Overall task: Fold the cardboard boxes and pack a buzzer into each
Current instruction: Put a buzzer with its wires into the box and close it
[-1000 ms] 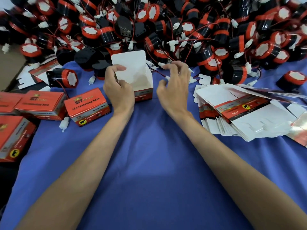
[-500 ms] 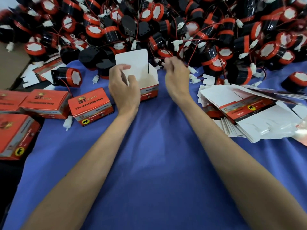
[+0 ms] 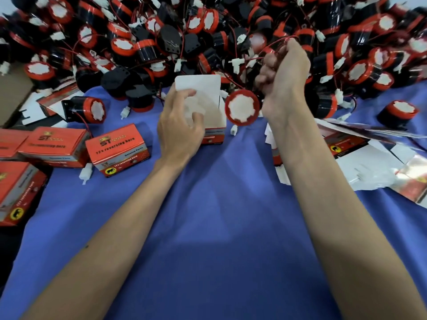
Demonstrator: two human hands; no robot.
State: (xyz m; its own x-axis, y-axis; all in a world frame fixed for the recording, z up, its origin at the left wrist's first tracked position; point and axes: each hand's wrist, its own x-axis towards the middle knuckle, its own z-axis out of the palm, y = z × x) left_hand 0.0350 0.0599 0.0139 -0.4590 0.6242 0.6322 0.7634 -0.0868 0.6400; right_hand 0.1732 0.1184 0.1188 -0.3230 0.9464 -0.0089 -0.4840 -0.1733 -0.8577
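My left hand grips the open red-and-white cardboard box by its left wall, fingers curled over the rim. My right hand, above and right of the box, is bunched tight on a thin red wire. The round black buzzer with a red rim hangs just right of the box mouth; it looks light but free to swing on a fragile lead, so I'd grasp its stiff plastic body.

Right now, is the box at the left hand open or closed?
Open: the box has its white lid flap standing up beside the left hand.
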